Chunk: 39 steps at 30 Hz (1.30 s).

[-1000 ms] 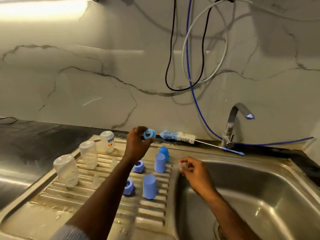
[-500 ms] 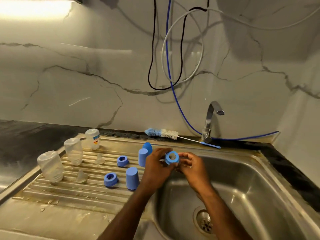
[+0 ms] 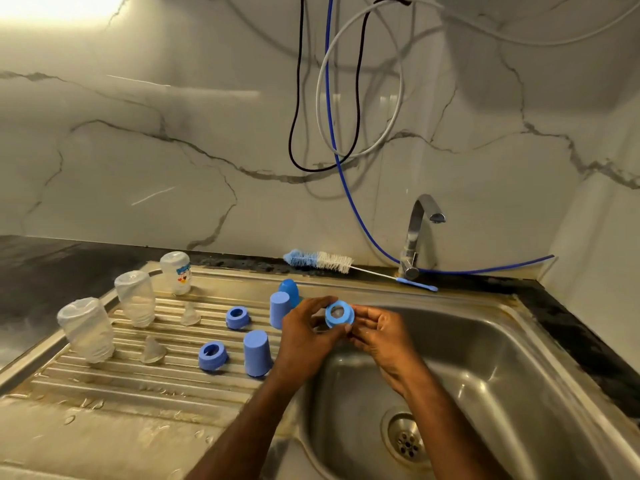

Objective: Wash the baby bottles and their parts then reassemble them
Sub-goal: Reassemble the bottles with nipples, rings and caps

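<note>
Both hands meet over the sink's left edge. My left hand (image 3: 304, 327) and my right hand (image 3: 379, 332) pinch one blue screw ring (image 3: 339, 315) between them; a clear teat seems to sit in its opening. On the ribbed drainboard (image 3: 104, 379) stand three clear bottles upside down (image 3: 86, 329) (image 3: 135, 298) (image 3: 176, 271), two clear teats (image 3: 152, 349) (image 3: 190, 314), two more blue rings (image 3: 212, 356) (image 3: 237, 317) and three blue caps (image 3: 257, 353) (image 3: 279, 309) (image 3: 290, 287).
A steel sink basin (image 3: 485, 375) with a drain (image 3: 405, 439) lies to the right. A tap (image 3: 417, 233) stands behind it. A bottle brush (image 3: 332, 262) lies on the back ledge. Cables and a blue hose (image 3: 346, 174) hang down the marble wall.
My left hand carried the blue ring from above the drainboard to the sink edge and met my right hand. Both now hold it, and a clear teat shows in its hole.
</note>
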Each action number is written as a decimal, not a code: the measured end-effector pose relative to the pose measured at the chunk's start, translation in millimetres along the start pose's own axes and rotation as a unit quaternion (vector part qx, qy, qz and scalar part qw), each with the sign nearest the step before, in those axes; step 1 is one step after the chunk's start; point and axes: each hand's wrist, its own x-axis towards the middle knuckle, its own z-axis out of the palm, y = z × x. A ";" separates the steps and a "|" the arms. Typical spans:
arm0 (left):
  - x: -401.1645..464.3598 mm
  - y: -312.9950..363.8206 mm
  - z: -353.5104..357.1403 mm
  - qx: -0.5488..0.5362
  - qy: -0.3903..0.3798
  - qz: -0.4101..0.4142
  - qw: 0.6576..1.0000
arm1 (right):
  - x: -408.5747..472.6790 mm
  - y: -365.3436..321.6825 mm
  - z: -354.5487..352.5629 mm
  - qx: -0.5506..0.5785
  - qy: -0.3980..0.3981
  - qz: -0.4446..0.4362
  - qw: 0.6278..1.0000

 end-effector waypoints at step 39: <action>-7.5 2.0 3.8 -0.235 -0.070 -0.053 0.968 | -9.0 -10.8 5.6 -0.277 0.070 -0.291 0.913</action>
